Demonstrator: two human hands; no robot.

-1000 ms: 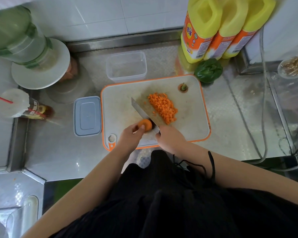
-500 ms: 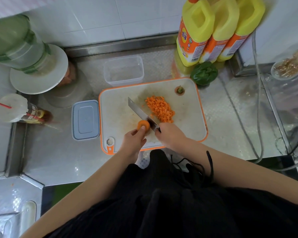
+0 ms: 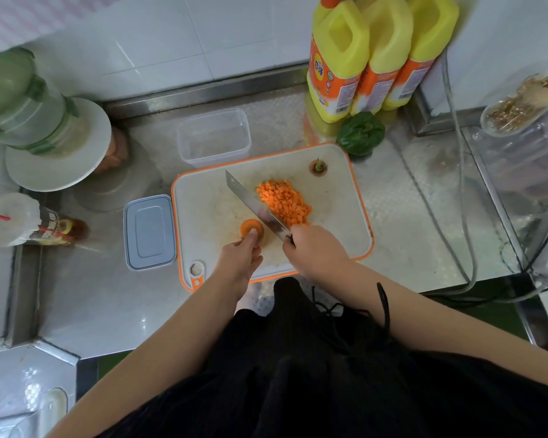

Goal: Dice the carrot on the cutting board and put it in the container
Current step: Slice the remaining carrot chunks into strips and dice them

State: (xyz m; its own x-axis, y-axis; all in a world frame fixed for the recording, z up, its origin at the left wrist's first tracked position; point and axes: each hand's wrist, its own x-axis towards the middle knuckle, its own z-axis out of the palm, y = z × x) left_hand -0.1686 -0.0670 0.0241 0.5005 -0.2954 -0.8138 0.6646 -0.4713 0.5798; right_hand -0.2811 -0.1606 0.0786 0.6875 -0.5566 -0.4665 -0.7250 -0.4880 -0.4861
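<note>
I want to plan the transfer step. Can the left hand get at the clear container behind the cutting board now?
Probably not yet: the left hand holds the carrot piece. The way to the container looks free, left of the knife.

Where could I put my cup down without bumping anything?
Bare counter lies right of the cutting board, before the cables. More lies in front of the blue lid. It is crowded at the back, round the yellow bottles, green pepper and clear container.
</note>
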